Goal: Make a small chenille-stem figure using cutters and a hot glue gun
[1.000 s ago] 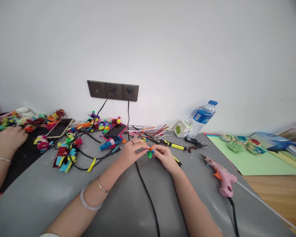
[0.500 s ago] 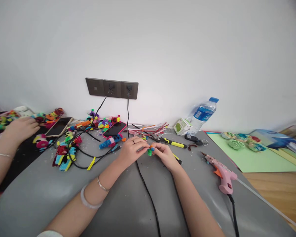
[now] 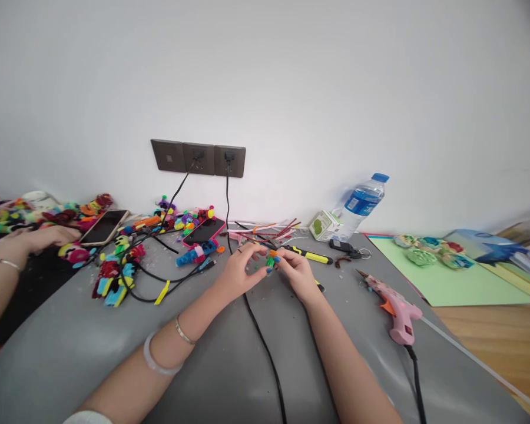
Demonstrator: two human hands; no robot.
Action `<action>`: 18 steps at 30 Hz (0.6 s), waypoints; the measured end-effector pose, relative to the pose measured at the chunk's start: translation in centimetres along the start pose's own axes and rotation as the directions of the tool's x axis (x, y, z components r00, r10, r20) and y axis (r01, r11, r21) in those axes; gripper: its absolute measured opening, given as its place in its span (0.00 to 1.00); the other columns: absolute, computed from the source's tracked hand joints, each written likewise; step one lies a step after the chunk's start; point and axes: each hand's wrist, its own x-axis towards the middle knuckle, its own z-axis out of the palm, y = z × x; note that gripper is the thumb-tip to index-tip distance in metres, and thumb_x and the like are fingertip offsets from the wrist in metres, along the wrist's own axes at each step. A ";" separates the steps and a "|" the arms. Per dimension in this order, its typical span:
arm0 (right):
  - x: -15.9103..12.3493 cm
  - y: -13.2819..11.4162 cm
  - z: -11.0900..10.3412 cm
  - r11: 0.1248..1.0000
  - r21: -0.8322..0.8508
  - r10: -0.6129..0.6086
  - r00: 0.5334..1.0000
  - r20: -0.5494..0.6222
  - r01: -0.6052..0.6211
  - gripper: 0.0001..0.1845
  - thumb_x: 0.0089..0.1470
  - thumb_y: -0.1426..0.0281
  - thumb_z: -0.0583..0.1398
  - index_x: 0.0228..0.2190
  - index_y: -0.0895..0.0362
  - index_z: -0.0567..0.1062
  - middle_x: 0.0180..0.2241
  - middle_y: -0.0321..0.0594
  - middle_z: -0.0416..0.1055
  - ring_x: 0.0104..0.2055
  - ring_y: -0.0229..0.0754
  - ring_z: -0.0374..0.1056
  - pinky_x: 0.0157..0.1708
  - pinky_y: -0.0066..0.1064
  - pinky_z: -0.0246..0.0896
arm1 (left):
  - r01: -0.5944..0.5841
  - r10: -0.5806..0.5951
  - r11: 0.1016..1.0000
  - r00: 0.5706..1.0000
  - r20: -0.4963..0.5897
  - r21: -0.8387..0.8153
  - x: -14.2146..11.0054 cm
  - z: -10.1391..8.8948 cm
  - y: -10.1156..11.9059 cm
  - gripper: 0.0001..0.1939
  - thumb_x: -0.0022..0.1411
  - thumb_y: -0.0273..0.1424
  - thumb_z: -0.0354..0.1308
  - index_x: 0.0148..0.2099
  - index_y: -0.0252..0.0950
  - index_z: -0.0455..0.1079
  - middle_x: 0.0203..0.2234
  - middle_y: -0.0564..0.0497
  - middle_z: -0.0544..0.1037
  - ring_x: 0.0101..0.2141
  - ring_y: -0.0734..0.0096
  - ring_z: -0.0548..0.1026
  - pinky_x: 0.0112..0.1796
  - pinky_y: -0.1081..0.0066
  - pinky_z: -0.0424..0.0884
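Over the table's middle, my right hand point(image 3: 295, 272) pinches a small orange-and-green fuzzy piece point(image 3: 271, 259), which looks like pipe cleaner. Its orange end is at the top and green shows below. My left hand point(image 3: 242, 270) curves around the piece from the other side, thumb tip at the green part and index finger near the orange end. A gap shows between that thumb and finger. The fingertips partly hide the piece. Just behind the hands lie yellow-and-black pliers point(image 3: 310, 254) and loose pipe cleaners point(image 3: 287, 228).
A pink glue gun point(image 3: 397, 309) lies at right, near green paper point(image 3: 481, 285). A bottle point(image 3: 363, 203), small box point(image 3: 324, 225) and keys point(image 3: 351, 249) stand or lie by the wall. Black cables point(image 3: 265, 341) cross the table. At left, another person's hand point(image 3: 48, 238) is among colourful fuzzy figures.
My left thumb and index finger have spread apart around the piece, and its orange end shows more. The other person's hand at left has moved lower and to the right.
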 end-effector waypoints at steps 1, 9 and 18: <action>0.1 0.1 0.0 1.000 -0.008 -0.007 1.000 -0.022 0.007 0.21 0.51 0.51 0.63 0.22 0.56 0.72 0.22 0.36 0.66 0.25 0.37 0.59 0.27 0.29 0.56 | 0.011 -0.011 1.000 1.000 0.008 0.006 0.0 0.1 0.0 0.18 0.58 0.29 0.60 0.51 0.38 0.66 0.42 0.47 0.76 0.37 0.67 0.74 0.39 0.68 0.72; 0.3 0.8 0.0 0.999 -0.007 0.036 0.999 0.004 -0.036 0.20 0.50 0.52 0.64 0.25 0.57 0.76 0.25 0.38 0.71 0.26 0.38 0.62 0.27 0.29 0.59 | -0.001 0.003 0.999 0.999 -0.045 0.040 0.0 0.7 -0.2 0.16 0.57 0.26 0.60 0.48 0.38 0.66 0.36 0.50 0.75 0.35 0.69 0.74 0.36 0.70 0.72; 0.1 0.7 0.0 0.998 0.011 0.066 0.997 0.051 -0.066 0.20 0.47 0.52 0.66 0.29 0.56 0.78 0.26 0.38 0.73 0.26 0.38 0.63 0.28 0.30 0.62 | -0.074 0.074 0.997 0.994 -0.078 0.008 0.0 0.6 -0.1 0.17 0.57 0.20 0.52 0.47 0.38 0.71 0.38 0.48 0.73 0.35 0.71 0.73 0.35 0.72 0.72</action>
